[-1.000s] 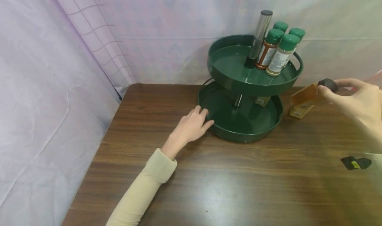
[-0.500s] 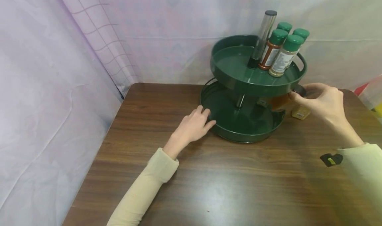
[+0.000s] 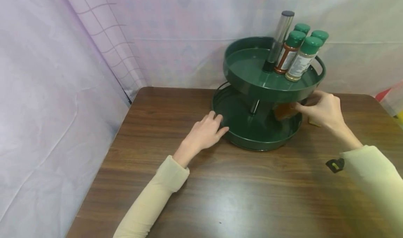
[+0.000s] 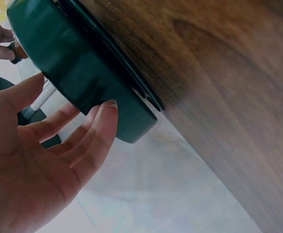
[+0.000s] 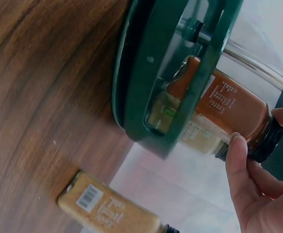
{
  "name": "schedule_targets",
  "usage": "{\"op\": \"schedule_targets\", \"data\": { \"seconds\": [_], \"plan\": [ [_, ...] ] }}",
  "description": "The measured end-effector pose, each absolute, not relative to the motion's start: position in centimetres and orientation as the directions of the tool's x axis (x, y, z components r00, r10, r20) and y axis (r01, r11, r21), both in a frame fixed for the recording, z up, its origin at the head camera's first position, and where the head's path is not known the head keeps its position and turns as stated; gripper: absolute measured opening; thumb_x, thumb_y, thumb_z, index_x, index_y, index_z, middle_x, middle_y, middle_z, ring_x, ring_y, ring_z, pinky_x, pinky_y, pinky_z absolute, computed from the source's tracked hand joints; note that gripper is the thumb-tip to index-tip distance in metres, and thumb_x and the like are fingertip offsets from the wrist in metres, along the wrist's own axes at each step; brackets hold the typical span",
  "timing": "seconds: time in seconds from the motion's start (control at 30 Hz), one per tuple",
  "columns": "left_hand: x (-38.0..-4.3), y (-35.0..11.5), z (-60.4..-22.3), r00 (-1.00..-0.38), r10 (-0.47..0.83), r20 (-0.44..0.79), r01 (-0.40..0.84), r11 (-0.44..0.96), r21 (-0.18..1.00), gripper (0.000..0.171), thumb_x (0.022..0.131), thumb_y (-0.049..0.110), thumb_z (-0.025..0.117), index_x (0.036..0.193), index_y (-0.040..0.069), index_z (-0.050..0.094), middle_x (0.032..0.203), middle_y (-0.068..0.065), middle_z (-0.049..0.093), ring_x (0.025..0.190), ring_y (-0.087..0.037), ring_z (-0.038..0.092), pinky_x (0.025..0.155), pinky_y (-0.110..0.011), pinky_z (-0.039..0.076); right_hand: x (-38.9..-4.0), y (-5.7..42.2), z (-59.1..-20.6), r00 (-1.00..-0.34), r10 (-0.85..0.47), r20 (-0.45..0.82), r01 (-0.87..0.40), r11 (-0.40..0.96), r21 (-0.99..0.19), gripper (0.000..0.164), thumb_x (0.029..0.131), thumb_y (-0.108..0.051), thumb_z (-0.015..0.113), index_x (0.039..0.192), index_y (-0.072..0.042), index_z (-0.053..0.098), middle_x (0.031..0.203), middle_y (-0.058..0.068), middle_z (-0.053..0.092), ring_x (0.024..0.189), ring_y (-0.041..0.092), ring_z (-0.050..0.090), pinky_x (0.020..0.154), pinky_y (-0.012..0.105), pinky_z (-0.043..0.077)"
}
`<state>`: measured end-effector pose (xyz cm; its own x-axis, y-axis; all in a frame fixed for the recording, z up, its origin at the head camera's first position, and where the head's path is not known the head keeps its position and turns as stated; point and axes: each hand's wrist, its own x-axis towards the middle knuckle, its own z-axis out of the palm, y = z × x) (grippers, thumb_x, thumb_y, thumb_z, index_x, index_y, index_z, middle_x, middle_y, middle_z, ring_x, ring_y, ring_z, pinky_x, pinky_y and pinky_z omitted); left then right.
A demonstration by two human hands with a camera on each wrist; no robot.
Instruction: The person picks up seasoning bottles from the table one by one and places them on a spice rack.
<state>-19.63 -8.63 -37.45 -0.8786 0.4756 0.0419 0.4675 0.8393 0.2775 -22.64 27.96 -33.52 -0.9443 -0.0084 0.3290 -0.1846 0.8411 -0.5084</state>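
My right hand [image 3: 325, 110] pinches the black cap of a flat glass spice bottle [image 5: 233, 104] with reddish-brown powder. The bottle leans between the tiers of a green two-tier turntable rack, its base down behind the slotted wall of the lower tray [image 5: 146, 63]. Beside it in that tray stands a bottle of pale seasoning [image 5: 199, 136], partly hidden. My left hand [image 3: 203, 131] rests its relaxed fingers and thumb at the left rim of the lower tray [image 3: 252, 143]. Another bottle of tan powder [image 5: 115, 206] stands on the table, mostly hidden by my right hand in the head view.
The upper tray [image 3: 242, 79] carries several green-capped spice jars [image 3: 300, 63] and a tall clear tube with a black top [image 3: 278, 42]. The brown wooden table [image 3: 252, 196] ends at white curtains [image 3: 182, 38]. Something red and yellow [image 3: 391, 98] shows at the right edge.
My right hand has carried the reddish-brown spice bottle leftward from beside the rack into the space between its tiers. My left hand has stayed at the lower rim. The view has shifted slightly.
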Motion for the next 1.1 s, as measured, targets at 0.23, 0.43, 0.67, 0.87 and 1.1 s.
{"op": "schedule_targets", "data": {
  "seconds": [0.23,0.43,0.67,0.87,1.1],
  "plan": [
    [-19.6,-8.7,-37.6,-0.879,0.476,0.042,0.468,0.840,0.273,0.053,0.107,0.044,0.046,0.140,0.003,0.052,0.134,-0.019,0.051,0.107,-0.025,0.061,0.073,-0.038,0.057,-23.4,27.3,-34.3,-0.934,-0.049,0.354,-0.228,0.846,-0.482,0.041,0.082,-0.039,0.084,0.087,0.001,0.072,0.074,0.016,0.072,0.050,0.006,0.057,0.051,0.020,0.040],
    [-19.6,-8.6,-37.5,-0.877,0.479,0.036,0.469,0.837,0.283,0.053,0.107,0.044,0.046,0.141,0.003,0.052,0.135,-0.019,0.051,0.108,-0.026,0.061,0.073,-0.038,0.057,-23.9,26.8,-34.8,-0.926,-0.046,0.374,-0.232,0.851,-0.470,0.044,0.080,-0.036,0.084,0.094,0.003,0.068,0.078,0.020,0.070,0.066,0.030,0.064,0.056,0.036,0.043],
    [-19.7,-8.7,-37.6,-0.880,0.473,0.042,0.465,0.840,0.280,0.052,0.107,0.044,0.046,0.140,0.003,0.052,0.133,-0.019,0.051,0.107,-0.025,0.061,0.072,-0.037,0.057,-24.4,25.9,-34.8,-0.926,-0.047,0.375,-0.253,0.815,-0.521,0.063,0.081,-0.033,0.084,0.124,0.005,0.058,0.111,0.032,0.063,0.096,0.049,0.060,0.075,0.061,0.043],
    [-19.7,-8.6,-37.6,-0.882,0.470,0.040,0.461,0.842,0.281,0.052,0.107,0.044,0.047,0.139,0.003,0.053,0.133,-0.019,0.051,0.108,-0.025,0.061,0.074,-0.038,0.057,-24.6,25.1,-34.7,-0.924,-0.057,0.379,-0.279,0.779,-0.561,0.073,0.080,-0.030,0.084,0.136,0.004,0.053,0.126,0.032,0.058,0.110,0.050,0.057,0.084,0.064,0.042],
    [-19.8,-8.6,-37.5,-0.883,0.468,0.036,0.459,0.844,0.279,0.052,0.107,0.044,0.047,0.139,0.003,0.053,0.133,-0.019,0.052,0.108,-0.026,0.061,0.074,-0.039,0.057,-24.4,24.9,-34.8,-0.922,-0.047,0.385,-0.280,0.768,-0.576,0.067,0.081,-0.030,0.082,0.132,0.004,0.055,0.120,0.030,0.061,0.104,0.047,0.059,0.082,0.061,0.043]
  ]
}}
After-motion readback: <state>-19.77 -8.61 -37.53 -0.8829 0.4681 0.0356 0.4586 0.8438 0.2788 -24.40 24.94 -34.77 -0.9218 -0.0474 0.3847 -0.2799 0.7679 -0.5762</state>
